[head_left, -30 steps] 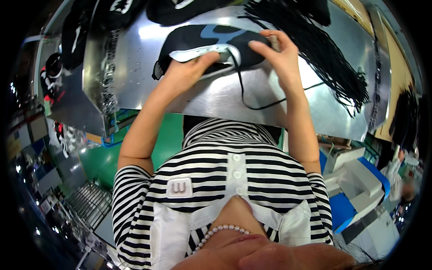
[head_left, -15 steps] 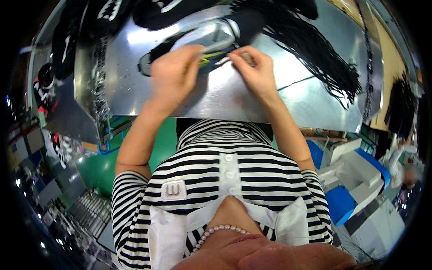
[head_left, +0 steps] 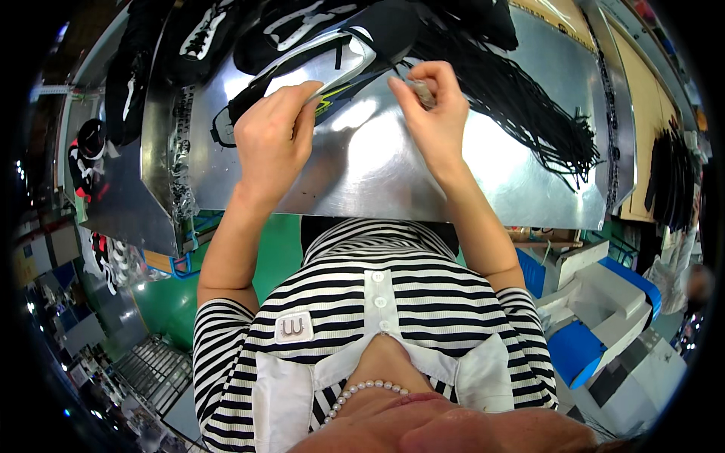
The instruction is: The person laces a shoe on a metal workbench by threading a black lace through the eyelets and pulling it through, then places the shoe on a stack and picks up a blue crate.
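Observation:
A black shoe upper (head_left: 332, 64) with a pale grey lining and a yellow-green mark lies tilted at the far middle of the metal table. My left hand (head_left: 276, 136) is closed on its near edge, fingers curled and fingertips hidden. To the right, my right hand (head_left: 436, 106) pinches thumb and forefinger at a thin black lace (head_left: 398, 70) by the toe end of the upper. Something small and grey-brown (head_left: 423, 94) shows inside its curled fingers; its kind is unclear. Beside that hand lies a thick bundle of black laces (head_left: 521, 113).
More black shoe uppers (head_left: 200, 38) lie along the far left. The metal table (head_left: 362, 189) ends just in front of my body. Black straps (head_left: 672, 177) hang at the right, and a white and blue machine (head_left: 596, 302) stands below them. A side panel (head_left: 113, 181) bounds the left.
My left hand has moved slightly left and nearer. My right hand has risen a little, and the upper's lining shows more plainly. The whole view has shifted somewhat.

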The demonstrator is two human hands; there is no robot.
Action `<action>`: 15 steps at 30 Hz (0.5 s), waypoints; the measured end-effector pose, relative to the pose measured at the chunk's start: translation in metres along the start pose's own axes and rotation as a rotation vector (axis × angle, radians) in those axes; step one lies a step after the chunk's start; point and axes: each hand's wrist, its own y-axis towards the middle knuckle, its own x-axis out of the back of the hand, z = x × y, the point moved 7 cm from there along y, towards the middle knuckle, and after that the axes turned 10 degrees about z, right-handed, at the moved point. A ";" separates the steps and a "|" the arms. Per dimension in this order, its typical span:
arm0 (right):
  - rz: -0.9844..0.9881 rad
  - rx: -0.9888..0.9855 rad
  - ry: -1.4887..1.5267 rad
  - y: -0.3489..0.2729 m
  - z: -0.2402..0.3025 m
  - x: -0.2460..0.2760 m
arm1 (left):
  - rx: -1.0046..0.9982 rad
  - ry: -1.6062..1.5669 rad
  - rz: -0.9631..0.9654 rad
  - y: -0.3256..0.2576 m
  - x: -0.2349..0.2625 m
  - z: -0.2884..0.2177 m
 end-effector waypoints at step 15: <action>0.526 0.043 -0.531 -0.053 -0.023 0.019 | 0.220 -0.310 -0.257 -0.009 0.054 0.051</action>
